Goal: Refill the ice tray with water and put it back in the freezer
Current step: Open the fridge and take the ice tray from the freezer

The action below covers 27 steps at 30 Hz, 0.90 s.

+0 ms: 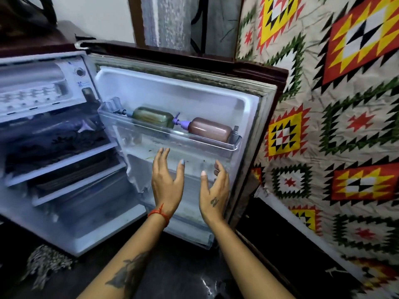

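Fridge door (179,98) stands open, my left hand (166,182) and right hand (214,188) spread empty before it — no ice tray visible, refill apparently still ahead.

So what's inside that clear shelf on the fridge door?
Two bottles lie on their sides in the door shelf: a green bottle and a brown bottle, both with purple pump tops. Their contents cannot be told.

The clear door shelf (172,139) carries a green bottle (153,117) and a brown bottle (210,129), both lying sideways.
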{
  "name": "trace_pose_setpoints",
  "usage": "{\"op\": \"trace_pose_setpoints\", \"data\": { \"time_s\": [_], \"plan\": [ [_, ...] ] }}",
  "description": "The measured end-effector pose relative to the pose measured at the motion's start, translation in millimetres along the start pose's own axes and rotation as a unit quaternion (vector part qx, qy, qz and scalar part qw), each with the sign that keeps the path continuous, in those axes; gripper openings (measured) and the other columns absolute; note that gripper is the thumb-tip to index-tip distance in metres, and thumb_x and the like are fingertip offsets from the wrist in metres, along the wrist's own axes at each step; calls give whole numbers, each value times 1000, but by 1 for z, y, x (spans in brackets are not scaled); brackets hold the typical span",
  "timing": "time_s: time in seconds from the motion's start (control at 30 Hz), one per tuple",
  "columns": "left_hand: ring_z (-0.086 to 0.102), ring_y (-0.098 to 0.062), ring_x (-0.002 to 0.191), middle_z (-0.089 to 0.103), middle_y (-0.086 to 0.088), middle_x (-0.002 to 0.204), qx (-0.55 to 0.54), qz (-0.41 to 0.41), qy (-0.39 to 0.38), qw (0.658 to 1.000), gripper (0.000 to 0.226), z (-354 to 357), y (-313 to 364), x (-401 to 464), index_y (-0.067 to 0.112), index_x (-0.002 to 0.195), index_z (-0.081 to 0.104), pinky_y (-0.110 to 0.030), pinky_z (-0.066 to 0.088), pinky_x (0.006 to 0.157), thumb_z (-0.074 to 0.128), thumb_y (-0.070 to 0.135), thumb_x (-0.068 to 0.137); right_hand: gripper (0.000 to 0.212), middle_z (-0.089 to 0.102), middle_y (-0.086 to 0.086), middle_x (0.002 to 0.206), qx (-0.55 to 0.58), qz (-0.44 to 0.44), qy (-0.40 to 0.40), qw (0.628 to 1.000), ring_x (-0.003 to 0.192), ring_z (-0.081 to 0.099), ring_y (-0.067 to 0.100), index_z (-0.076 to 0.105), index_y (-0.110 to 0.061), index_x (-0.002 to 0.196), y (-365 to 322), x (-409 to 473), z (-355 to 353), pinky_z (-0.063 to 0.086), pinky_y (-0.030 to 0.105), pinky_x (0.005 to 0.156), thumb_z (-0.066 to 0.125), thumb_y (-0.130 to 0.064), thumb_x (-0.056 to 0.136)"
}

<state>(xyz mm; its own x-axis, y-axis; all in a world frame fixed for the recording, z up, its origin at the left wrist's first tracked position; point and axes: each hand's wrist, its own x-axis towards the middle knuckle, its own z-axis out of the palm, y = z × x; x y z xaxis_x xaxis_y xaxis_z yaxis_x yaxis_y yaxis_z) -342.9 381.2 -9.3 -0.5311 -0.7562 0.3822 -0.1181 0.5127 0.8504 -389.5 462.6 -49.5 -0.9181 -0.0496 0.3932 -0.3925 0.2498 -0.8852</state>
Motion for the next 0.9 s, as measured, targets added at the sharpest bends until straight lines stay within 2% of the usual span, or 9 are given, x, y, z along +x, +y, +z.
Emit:
{"op": "trace_pose_setpoints", "data": {
  "time_s": [0.07,0.1,0.23,0.37,0.5,0.57,0.8,0.9],
  "plan": [
    [36,-20,136,41,-8,146,2,-36,3,999,50,-16,-12,4,11,138,42,-31,30,111,56,27,93,62,50,4,136,8,8,-46,999,125,47,20,43,-14,138,-10,-12,15,39,38,105,41,-50,87],
    [37,-20,135,41,-7,145,3,-56,3,998,51,-22,-17,6,12,139,41,-34,32,110,56,29,93,65,47,2,140,12,13,-67,998,128,45,18,40,-16,140,-15,-17,22,37,35,106,39,-53,86],
    [37,-20,134,40,-6,146,5,-118,14,993,55,-59,-46,18,14,141,38,-33,31,110,56,33,92,74,39,0,147,20,14,-158,987,136,34,15,36,-19,143,-37,-34,58,28,28,111,37,-61,81],
    [38,-20,134,39,-3,147,0,-160,29,987,57,-101,-77,37,16,142,38,-30,32,107,57,34,92,68,35,-1,150,17,16,-223,975,139,29,15,33,-20,144,-59,-49,100,22,23,109,43,-52,85],
    [35,-21,136,36,-2,149,-4,-184,37,982,58,-147,-109,64,19,142,35,-40,32,112,57,36,91,70,33,0,152,27,23,-252,967,140,28,16,32,-19,145,-84,-63,152,23,24,111,43,-53,84],
    [34,-21,137,34,-2,150,0,-186,42,982,59,-171,-126,79,21,143,33,-43,32,112,56,37,91,69,33,0,152,29,22,-268,963,139,29,15,32,-18,145,-97,-70,182,22,20,109,47,-52,87],
    [35,-23,136,33,-2,151,18,-188,51,981,62,-241,-173,133,20,145,31,-45,34,110,56,40,91,74,29,0,154,46,29,-295,954,142,25,16,27,-23,147,-135,-88,271,21,29,114,45,-57,84],
    [31,-23,139,32,-3,152,28,-192,63,979,62,-263,-188,153,18,145,30,-44,31,112,56,38,92,67,25,0,156,44,30,-313,948,143,21,17,23,-23,148,-146,-88,301,18,26,112,52,-46,93]
  ]
}}
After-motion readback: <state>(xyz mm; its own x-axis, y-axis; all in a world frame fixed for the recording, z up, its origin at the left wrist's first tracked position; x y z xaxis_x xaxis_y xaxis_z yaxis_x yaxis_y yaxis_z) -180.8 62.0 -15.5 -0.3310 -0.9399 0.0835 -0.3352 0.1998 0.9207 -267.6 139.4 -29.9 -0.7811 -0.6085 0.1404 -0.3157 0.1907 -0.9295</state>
